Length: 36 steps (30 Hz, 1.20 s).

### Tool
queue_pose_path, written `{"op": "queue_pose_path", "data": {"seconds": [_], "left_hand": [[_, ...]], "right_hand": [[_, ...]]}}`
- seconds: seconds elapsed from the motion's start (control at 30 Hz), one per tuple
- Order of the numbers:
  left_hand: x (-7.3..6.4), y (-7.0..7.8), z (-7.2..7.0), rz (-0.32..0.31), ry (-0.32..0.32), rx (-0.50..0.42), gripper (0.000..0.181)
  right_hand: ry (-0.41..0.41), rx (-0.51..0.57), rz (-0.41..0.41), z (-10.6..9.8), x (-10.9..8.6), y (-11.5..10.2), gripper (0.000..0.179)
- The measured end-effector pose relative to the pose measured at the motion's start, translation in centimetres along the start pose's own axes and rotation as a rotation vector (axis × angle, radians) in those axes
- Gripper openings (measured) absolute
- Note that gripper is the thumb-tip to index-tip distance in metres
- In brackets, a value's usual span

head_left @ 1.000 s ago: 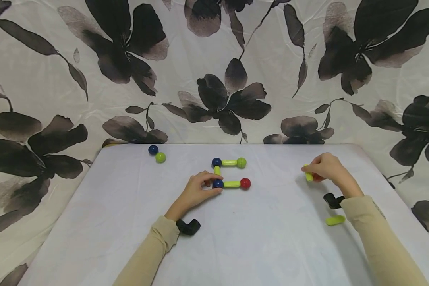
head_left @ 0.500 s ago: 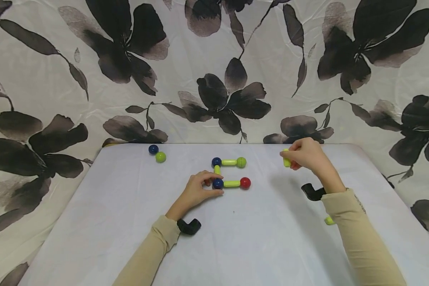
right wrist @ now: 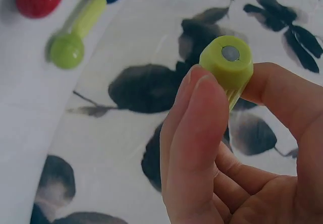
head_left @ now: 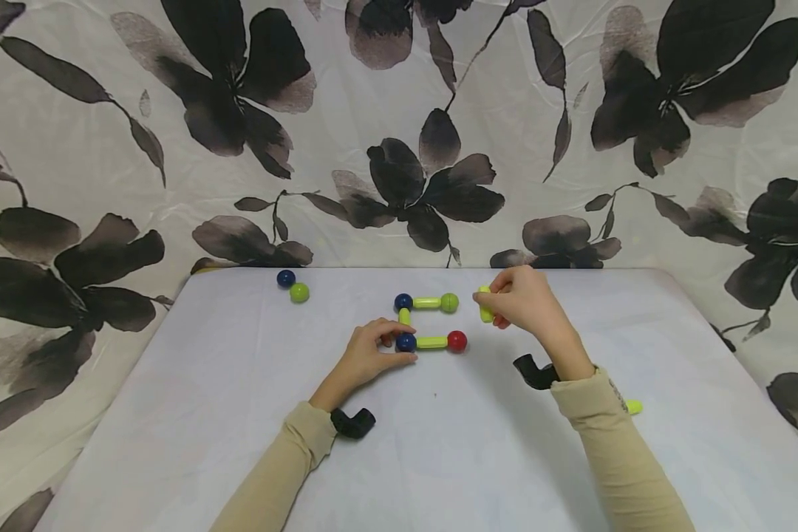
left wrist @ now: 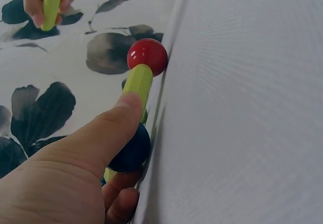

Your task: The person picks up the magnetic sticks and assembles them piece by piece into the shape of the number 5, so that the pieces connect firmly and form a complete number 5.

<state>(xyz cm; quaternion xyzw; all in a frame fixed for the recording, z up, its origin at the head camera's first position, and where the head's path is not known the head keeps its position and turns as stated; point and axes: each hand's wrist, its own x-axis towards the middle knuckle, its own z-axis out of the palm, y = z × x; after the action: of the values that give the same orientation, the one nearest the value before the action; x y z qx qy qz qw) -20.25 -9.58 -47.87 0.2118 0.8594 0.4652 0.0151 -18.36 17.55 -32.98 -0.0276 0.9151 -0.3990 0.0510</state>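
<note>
In the head view my left hand [head_left: 371,352] holds the near blue ball [head_left: 406,342] of a joined ball-and-stick shape, its thumb and fingers on either side. From that ball a yellow-green stick [head_left: 431,343] runs right to a red ball [head_left: 457,340]. Another short stick [head_left: 404,316] leads back to the far blue ball [head_left: 403,301], and a further stick [head_left: 428,303] joins that to a green ball [head_left: 448,302]. Right of the shape, my right hand [head_left: 528,301] pinches a yellow-green magnetic stick [right wrist: 226,65] above the table; a round grey magnet shows in its end.
A loose blue ball [head_left: 286,278] and green ball [head_left: 299,292] touch each other at the back left of the white table [head_left: 439,458]. Another yellow-green stick [head_left: 634,407] lies partly behind the right sleeve. A flowered cloth [head_left: 399,111] hangs behind the table.
My right hand has carried the yellow-green stick leftward from the table's right side to near the shape. My left hand has stayed on the blue ball.
</note>
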Motion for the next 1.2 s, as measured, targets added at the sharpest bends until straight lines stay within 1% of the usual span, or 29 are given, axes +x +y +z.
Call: {"op": "queue_pose_path", "data": {"seconds": [0.13, 0.27, 0.43, 0.57, 0.7, 0.83, 1.0, 1.1, 1.2], "left_hand": [[-0.1, 0.1, 0.0, 0.015, 0.006, 0.007, 0.038], [-0.1, 0.2, 0.0, 0.023, 0.013, 0.015, 0.037], [-0.1, 0.2, 0.0, 0.025, 0.016, 0.020, 0.037], [0.0, 0.2, 0.0, 0.012, 0.009, 0.022, 0.038], [0.0, 0.1, 0.0, -0.002, 0.002, 0.014, 0.038], [-0.1, 0.1, 0.0, -0.007, 0.000, 0.011, 0.037], [-0.1, 0.2, 0.0, -0.014, -0.001, 0.014, 0.037], [-0.1, 0.2, 0.0, -0.010, -0.003, 0.013, 0.037], [-0.1, 0.3, -0.1, 0.000, -0.003, 0.014, 0.037]], "right_hand": [[-0.036, -0.012, 0.030, 2.3, -0.3, 0.3, 0.024], [-0.083, -0.036, 0.072, 4.4, -0.4, 0.9, 0.024], [-0.138, -0.079, 0.101, 6.4, -0.6, 1.9, 0.025], [-0.177, -0.109, 0.133, 7.5, -0.6, 2.6, 0.027], [-0.211, -0.087, 0.168, 8.2, -0.3, 3.2, 0.026], [-0.209, -0.078, 0.183, 8.5, 0.0, 3.6, 0.025], [-0.203, -0.088, 0.186, 8.6, 0.1, 3.6, 0.025], [-0.218, -0.101, 0.189, 8.4, 0.0, 3.6, 0.026], [-0.239, -0.137, 0.193, 8.1, 0.0, 3.5, 0.029]]}}
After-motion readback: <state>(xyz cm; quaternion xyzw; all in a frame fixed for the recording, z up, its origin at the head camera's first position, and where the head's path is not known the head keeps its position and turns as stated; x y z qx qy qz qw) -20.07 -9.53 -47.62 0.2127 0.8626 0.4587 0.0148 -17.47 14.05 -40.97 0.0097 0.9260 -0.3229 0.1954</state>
